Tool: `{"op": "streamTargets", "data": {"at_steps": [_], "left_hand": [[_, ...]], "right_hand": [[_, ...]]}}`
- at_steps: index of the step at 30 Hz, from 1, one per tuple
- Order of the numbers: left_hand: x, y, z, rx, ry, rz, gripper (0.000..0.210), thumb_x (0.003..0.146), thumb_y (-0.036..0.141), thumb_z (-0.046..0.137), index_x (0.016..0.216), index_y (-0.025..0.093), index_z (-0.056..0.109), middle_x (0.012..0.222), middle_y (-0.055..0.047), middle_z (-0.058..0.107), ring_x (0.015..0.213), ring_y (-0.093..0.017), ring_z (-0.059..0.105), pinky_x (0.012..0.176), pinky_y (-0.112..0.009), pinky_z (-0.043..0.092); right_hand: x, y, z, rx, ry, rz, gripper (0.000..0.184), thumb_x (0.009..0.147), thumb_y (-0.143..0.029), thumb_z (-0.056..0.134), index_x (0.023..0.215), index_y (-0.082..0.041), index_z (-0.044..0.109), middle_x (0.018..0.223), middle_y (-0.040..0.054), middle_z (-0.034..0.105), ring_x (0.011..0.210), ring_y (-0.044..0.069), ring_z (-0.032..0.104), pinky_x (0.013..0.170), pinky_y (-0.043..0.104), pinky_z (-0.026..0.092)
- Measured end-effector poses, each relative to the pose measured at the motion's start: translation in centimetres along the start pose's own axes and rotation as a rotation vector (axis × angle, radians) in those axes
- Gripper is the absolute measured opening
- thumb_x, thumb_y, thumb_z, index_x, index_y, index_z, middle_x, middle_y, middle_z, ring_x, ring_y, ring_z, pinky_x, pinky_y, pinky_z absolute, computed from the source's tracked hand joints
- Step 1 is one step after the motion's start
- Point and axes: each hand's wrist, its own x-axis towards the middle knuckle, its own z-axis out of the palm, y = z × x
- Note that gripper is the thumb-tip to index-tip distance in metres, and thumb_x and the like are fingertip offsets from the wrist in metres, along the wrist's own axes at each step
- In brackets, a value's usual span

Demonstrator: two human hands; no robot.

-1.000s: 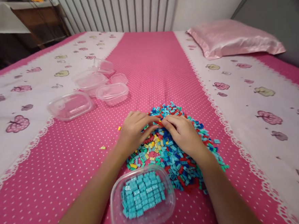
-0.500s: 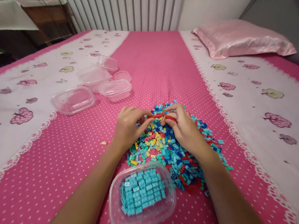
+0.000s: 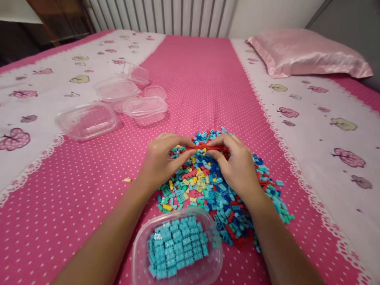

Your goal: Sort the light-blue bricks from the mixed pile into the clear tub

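Observation:
Both hands meet over a heap of small plastic building bricks (image 3: 209, 193) in blue, turquoise, green, yellow and red. Between them runs a thin row of red bricks (image 3: 202, 146). My left hand (image 3: 163, 157) pinches its left end between thumb and fingers. The right part is pinched by my right hand (image 3: 235, 163), whose fingers cover some of it. Nearer to me stands a clear plastic container (image 3: 214, 266), with turquoise bricks (image 3: 178, 247) joined into blocks inside it.
Several clear containers and lids (image 3: 87, 121) lie on the pink dotted bedspread (image 3: 192, 81) at the back left. A pink pillow (image 3: 310, 53) rests at the back right. One yellow brick (image 3: 127, 180) lies apart, left of the heap. A radiator (image 3: 164, 9) stands behind the bed.
The red bricks between my hands now form a straighter line; before, the right piece slanted down. The view has shifted slightly.

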Motion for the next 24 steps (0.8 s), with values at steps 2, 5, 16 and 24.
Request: {"op": "streamTargets", "data": {"at_steps": [2, 5, 16, 24], "left_hand": [[0.02, -0.1, -0.03, -0.021, -0.005, -0.016, 0.009, 0.092, 0.028, 0.075, 0.095, 0.02, 0.074, 0.091, -0.001, 0.08, 0.083, -0.016, 0.073, 0.081, -0.029, 0.054], [0.09, -0.3, -0.07, -0.039, -0.006, -0.022, 0.009, 0.09, 0.027, 0.077, 0.094, 0.02, 0.075, 0.091, -0.001, 0.08, 0.083, -0.015, 0.073, 0.082, -0.028, 0.053], [0.02, -0.56, -0.17, -0.052, -0.02, -0.005, 0.009, 0.088, 0.025, 0.079, 0.093, 0.019, 0.076, 0.09, -0.001, 0.081, 0.083, -0.014, 0.073, 0.082, -0.027, 0.052], [-0.09, -0.51, -0.21, -0.04, -0.074, 0.045, 0.012, 0.09, 0.025, 0.076, 0.101, 0.02, 0.079, 0.091, -0.002, 0.081, 0.082, -0.015, 0.072, 0.077, -0.026, 0.053]], "right_hand": [[-0.02, -0.02, 0.07, 0.012, 0.007, -0.003, 0.005, 0.094, -0.024, 0.064, 0.092, -0.024, 0.069, 0.096, 0.0051, 0.075, 0.096, 0.028, 0.065, 0.088, 0.044, 0.046], [-0.04, 0.03, 0.16, 0.024, 0.012, -0.02, 0.004, 0.093, -0.022, 0.065, 0.093, -0.023, 0.069, 0.095, 0.0049, 0.075, 0.095, 0.027, 0.065, 0.088, 0.044, 0.046], [-0.03, 0.2, 0.29, -0.002, 0.021, -0.045, 0.005, 0.091, -0.017, 0.07, 0.092, -0.02, 0.073, 0.092, 0.0045, 0.074, 0.091, 0.026, 0.065, 0.086, 0.043, 0.046], [-0.07, 0.15, 0.38, -0.034, 0.024, -0.077, 0.004, 0.09, -0.018, 0.074, 0.092, -0.021, 0.075, 0.089, 0.0042, 0.075, 0.089, 0.025, 0.066, 0.085, 0.041, 0.048]]}}
